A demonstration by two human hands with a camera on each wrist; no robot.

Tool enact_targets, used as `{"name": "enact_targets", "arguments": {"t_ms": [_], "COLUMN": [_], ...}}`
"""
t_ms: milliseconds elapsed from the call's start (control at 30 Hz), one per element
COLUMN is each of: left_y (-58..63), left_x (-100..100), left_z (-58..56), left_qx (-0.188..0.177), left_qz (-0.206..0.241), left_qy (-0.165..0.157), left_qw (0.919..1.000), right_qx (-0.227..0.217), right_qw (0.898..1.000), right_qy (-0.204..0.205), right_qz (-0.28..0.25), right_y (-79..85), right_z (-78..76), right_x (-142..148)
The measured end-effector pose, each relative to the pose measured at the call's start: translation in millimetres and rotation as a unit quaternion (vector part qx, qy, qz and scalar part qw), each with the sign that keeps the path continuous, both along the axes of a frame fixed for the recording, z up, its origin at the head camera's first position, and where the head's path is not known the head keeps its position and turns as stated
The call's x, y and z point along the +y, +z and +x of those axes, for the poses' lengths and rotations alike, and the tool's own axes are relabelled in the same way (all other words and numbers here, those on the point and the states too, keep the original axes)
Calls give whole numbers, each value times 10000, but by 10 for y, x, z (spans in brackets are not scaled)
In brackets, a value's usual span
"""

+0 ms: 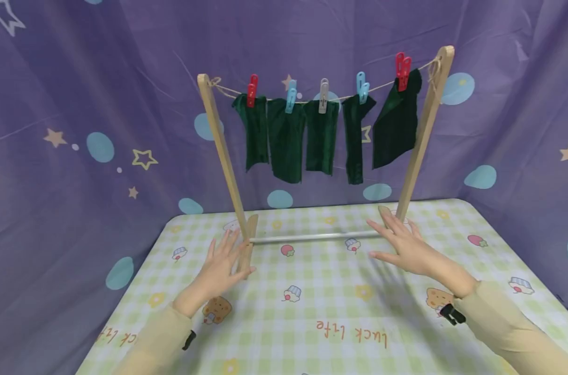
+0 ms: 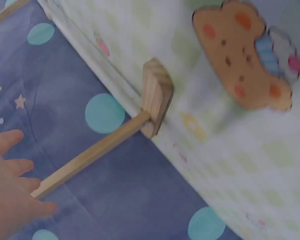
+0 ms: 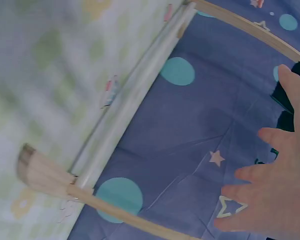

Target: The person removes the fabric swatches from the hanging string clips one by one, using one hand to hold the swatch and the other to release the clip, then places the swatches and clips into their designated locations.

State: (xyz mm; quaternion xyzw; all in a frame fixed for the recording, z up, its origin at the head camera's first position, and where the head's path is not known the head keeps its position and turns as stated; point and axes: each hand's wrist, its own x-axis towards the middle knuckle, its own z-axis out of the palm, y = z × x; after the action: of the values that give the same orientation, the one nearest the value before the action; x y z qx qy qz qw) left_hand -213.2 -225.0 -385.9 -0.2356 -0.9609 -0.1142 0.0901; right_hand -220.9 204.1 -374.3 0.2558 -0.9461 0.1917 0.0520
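My left hand (image 1: 218, 268) is held palm down with fingers spread, near the left wooden foot (image 2: 157, 92) of a small clothesline rack. Over by the right post (image 1: 422, 140), my right hand (image 1: 408, 250) has its fingers apart too. Neither hand holds anything. Between the posts runs a string (image 1: 382, 86) with several dark green cloth pieces (image 1: 286, 143) hanging from it. A red clothespin (image 1: 251, 91), a light blue clothespin (image 1: 291, 98) and a grey clothespin (image 1: 323, 97) are clipped along it, with another blue and another red one farther right.
A pale rod (image 1: 319, 236) joins the rack's feet low over the table. Green checked cloth with printed cakes and flowers covers the table (image 1: 331, 291). Behind it hangs a purple curtain (image 1: 101, 172) with stars and blue spots.
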Motion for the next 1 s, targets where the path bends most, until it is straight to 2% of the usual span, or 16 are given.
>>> {"name": "enact_targets", "arguments": {"t_ms": [233,400,533,667,800,1000], "left_y": [244,432,592,742,868,1026], "left_x": [-48,-48,-23,-1,24,46], "left_z": [-48,-103,-154,-210,-277,-366], "left_qx": [363,626,793,909,916,809], "left_qz": [291,378,624,1065,1490,1980], "left_qy": [-305,-255,-227,-225,-229,-117], "left_qw": [9985,9970,9946,9899,9843,9768], "right_qx": [-417,-736,-694,-594,-589,-616], "right_qw": [9956,9879,9858,9842,9804,9693], "right_qy": [499,773,855,866,969,1317], "right_qz": [-676,-1122,-1270,-1422,-1611,-1983], "right_y": [276,505,685,866,1035,1237], "right_z": [-144,-234,-278,-326,-385,-495], "right_x": [-83,-161,-212,-281,-363,-518]}}
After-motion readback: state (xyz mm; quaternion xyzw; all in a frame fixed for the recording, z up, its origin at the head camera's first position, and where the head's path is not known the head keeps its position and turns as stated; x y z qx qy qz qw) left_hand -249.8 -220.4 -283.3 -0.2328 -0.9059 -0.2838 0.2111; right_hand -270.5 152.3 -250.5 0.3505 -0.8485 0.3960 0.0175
